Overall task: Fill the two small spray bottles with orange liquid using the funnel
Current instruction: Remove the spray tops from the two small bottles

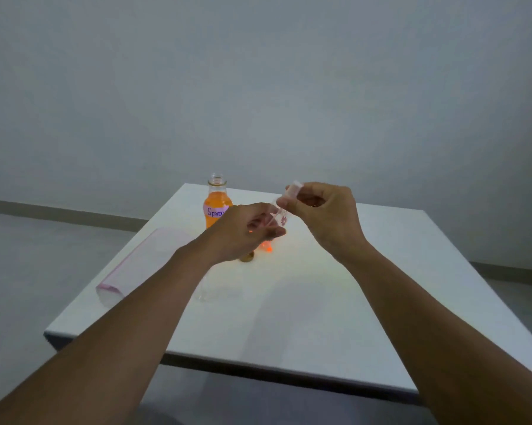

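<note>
White table [320, 302]: orange bottle [216, 207], gold cap [247, 257], pink-edged roll [142, 265].

Bottle label [217, 211] half covered by left hand [243, 231], small spray bottle [278, 214] blurred, gold cap [247, 257] partly hidden

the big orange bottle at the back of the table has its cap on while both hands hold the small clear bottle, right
No: the big orange bottle has no cap on; the head view shows its neck open. The rest holds: it stands at the back of the table, and the left hand and right hand both hold the small clear bottle.
</note>
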Motion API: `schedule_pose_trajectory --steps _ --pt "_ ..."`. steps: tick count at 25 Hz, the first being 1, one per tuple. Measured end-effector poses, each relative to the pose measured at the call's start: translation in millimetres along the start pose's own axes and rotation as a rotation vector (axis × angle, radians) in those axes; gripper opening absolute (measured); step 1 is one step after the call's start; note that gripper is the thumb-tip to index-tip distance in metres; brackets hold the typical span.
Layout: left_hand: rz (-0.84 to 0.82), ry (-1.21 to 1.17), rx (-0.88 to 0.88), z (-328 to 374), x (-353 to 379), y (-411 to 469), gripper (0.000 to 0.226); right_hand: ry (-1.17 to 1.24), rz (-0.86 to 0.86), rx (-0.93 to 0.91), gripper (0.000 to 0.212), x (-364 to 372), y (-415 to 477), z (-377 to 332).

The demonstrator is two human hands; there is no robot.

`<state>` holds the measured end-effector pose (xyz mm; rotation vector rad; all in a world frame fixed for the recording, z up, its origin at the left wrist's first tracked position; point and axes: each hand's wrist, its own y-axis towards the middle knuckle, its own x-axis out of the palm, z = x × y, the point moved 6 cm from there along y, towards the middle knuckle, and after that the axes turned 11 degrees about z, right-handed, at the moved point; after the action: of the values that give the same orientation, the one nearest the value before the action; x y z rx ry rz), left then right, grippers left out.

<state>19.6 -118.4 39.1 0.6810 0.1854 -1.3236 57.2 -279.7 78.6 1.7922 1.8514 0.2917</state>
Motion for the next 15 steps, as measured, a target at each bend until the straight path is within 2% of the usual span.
schedule_pose_trajectory --steps 4,8,10,12,13,15 --pt "-0.179 0.015 -0.039 8 41 -14 0.002 0.040 -0.066 0.125 0.004 -31 -13 28" --pt "-0.331 -0.128 -0.153 8 76 -30 0.033 0.123 -0.184 0.158 0.007 -62 -32 47" --pt "-0.318 -0.183 -0.183 11 88 -38 0.036 0.221 -0.275 0.219 0.027 -75 -40 55" --pt "-0.232 -0.201 -0.207 7 97 -43 0.039 0.316 -0.325 0.323 0.053 -87 -48 70" --pt "-0.182 -0.172 -0.206 1 100 -44 0.042 0.323 -0.312 0.366 0.060 -91 -52 79" --pt "-0.105 -0.079 -0.212 -12 106 -46 0.046 0.240 -0.211 0.405 0.058 -95 -59 94"
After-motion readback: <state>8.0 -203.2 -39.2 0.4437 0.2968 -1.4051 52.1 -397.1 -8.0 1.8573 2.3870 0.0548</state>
